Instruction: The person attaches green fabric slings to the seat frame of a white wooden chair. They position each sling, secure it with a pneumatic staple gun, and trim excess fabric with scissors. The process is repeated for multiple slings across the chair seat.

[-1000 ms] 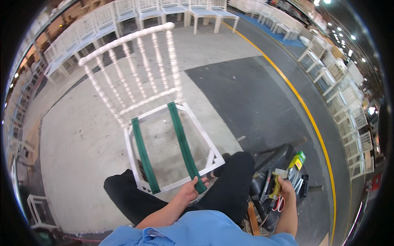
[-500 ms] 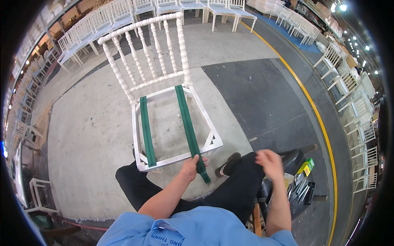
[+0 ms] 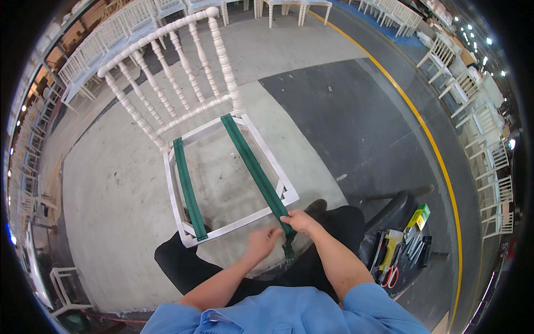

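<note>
A white wooden chair frame [image 3: 256,216] stands tilted in front of me, its open seat facing up and its spindle back [image 3: 167,72] on the far side. Two green webbing straps run from back to front across it: a left strap [image 3: 189,189] and a right strap [image 3: 253,161]. My right hand [image 3: 300,221] pinches the right strap at the front rail, and its loose end [image 3: 288,245] hangs below. Just left of that strap is my left hand [image 3: 263,243], its fingers curled and blurred by motion; whether it touches the strap is unclear.
On a dark seat at my right lie a yellow-handled tool [image 3: 391,247], red-handled scissors [image 3: 390,276], several metal tools and a green-yellow box [image 3: 419,216]. Rows of white chairs [image 3: 489,161] line the floor's far edges. A small white frame [image 3: 69,289] stands at lower left.
My right hand has come from my right knee to the right strap and grips it. My left hand has let go of that strap and shifted left. The view has shifted slightly.
</note>
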The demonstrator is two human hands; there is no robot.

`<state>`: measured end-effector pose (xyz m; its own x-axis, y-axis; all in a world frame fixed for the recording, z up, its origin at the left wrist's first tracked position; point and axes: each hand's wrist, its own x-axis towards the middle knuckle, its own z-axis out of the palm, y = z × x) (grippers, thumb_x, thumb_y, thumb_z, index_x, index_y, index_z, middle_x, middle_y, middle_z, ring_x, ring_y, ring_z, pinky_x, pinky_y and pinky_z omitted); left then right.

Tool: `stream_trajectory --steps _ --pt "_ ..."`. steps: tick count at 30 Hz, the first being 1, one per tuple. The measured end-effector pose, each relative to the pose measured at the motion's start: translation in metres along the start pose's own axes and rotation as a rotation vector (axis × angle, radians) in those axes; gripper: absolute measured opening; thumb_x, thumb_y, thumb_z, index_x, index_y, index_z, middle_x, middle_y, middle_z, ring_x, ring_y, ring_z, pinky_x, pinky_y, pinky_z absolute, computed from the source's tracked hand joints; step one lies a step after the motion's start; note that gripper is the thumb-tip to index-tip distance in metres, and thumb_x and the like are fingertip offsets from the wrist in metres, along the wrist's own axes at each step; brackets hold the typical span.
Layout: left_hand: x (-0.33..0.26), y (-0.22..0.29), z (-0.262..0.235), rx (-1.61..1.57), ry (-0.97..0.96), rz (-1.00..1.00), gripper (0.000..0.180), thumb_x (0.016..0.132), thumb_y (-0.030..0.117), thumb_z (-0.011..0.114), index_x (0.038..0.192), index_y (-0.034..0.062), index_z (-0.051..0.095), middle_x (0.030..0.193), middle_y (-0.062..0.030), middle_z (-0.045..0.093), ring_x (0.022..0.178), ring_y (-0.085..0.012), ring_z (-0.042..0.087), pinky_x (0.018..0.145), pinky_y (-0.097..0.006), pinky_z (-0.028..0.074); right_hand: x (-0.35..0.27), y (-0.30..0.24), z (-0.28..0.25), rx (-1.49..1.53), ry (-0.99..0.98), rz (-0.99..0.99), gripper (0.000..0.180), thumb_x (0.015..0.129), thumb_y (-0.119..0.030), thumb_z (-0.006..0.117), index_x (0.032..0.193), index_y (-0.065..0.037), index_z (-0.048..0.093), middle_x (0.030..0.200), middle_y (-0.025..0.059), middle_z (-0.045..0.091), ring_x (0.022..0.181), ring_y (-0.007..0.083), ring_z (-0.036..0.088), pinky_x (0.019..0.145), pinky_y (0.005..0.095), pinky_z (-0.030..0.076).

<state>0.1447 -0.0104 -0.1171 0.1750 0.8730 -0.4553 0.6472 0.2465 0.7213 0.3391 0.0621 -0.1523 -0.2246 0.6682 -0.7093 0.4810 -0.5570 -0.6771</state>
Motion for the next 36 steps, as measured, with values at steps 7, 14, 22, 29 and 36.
stream_trajectory --steps 7,14,22,29,36 --pt "0.069 0.019 -0.05 0.482 0.273 0.302 0.065 0.093 0.065 0.068 0.09 0.0015 0.076 0.082 -0.0189 0.076 0.079 -0.0394 0.075 0.07 -0.05 0.058 0.03 0.018 0.011 -0.443 0.021 0.041 0.036 0.103 -0.038 0.069 0.128 -0.013 0.075 0.107 0.0218 0.077 0.101 0.0369 0.074 0.09 0.0456 0.056" --pt "0.082 0.015 -0.04 0.587 0.087 0.172 0.074 0.093 0.075 0.061 0.085 0.0027 0.075 0.078 -0.0193 0.074 0.077 -0.0385 0.075 0.067 -0.049 0.059 0.061 0.028 0.014 -0.35 0.022 -0.172 0.034 0.103 -0.035 0.068 0.13 -0.014 0.074 0.119 0.0216 0.075 0.11 0.0365 0.072 0.093 0.0458 0.055" --pt "0.08 0.012 -0.035 0.56 0.174 0.197 0.073 0.091 0.077 0.062 0.084 0.0055 0.075 0.076 -0.0176 0.075 0.073 -0.0373 0.076 0.064 -0.048 0.059 0.024 0.012 0.034 1.196 0.069 0.522 0.053 0.108 -0.058 0.051 0.103 -0.009 0.069 0.087 0.0114 0.07 0.089 0.0318 0.067 0.079 0.0483 0.049" --pt "0.08 0.018 -0.038 0.691 0.098 0.125 0.073 0.091 0.077 0.06 0.087 0.006 0.075 0.083 -0.0152 0.077 0.078 -0.0339 0.077 0.066 -0.045 0.06 0.073 0.002 0.067 1.88 0.093 0.501 0.067 0.107 -0.072 0.032 0.09 -0.015 0.063 0.064 -0.0027 0.061 0.039 0.0137 0.048 0.057 0.0414 0.053" --pt "0.084 0.012 -0.036 0.641 0.101 0.153 0.072 0.09 0.078 0.062 0.085 0.0072 0.076 0.079 -0.0171 0.076 0.074 -0.0363 0.076 0.064 -0.047 0.059 0.132 0.042 0.066 1.937 0.236 0.574 0.044 0.105 -0.051 0.047 0.117 -0.013 0.066 0.104 0.0092 0.072 0.082 0.0265 0.072 0.062 0.0431 0.062"
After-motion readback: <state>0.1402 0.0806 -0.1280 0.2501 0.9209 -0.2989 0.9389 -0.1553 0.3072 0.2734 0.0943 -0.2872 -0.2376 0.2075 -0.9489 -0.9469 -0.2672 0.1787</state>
